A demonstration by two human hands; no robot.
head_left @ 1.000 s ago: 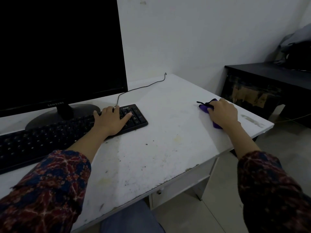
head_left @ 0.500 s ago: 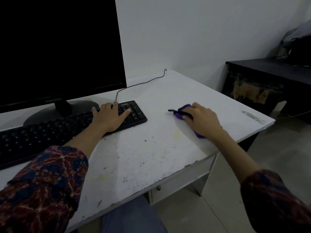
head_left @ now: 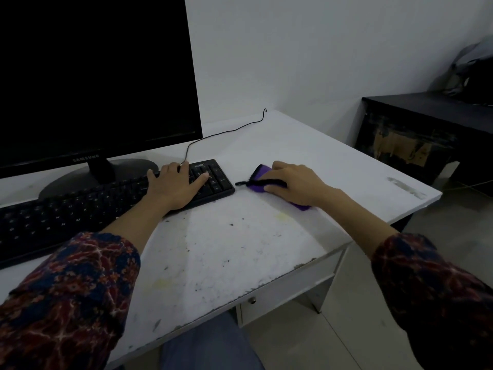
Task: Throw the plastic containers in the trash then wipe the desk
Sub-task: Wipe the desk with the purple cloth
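A black monitor [head_left: 90, 76] marked "SAMSUNG" stands at the far left of a white, speckled desk [head_left: 240, 244]. The left hand [head_left: 176, 186] lies flat with relaxed fingers on the right end of a black keyboard [head_left: 80, 212]. Just right of the keyboard, the right hand [head_left: 296, 184] presses palm-down on a purple cloth [head_left: 260, 178] with black trim, fingers curled over it, mid-desk. Both sleeves are dark red and blue patterned.
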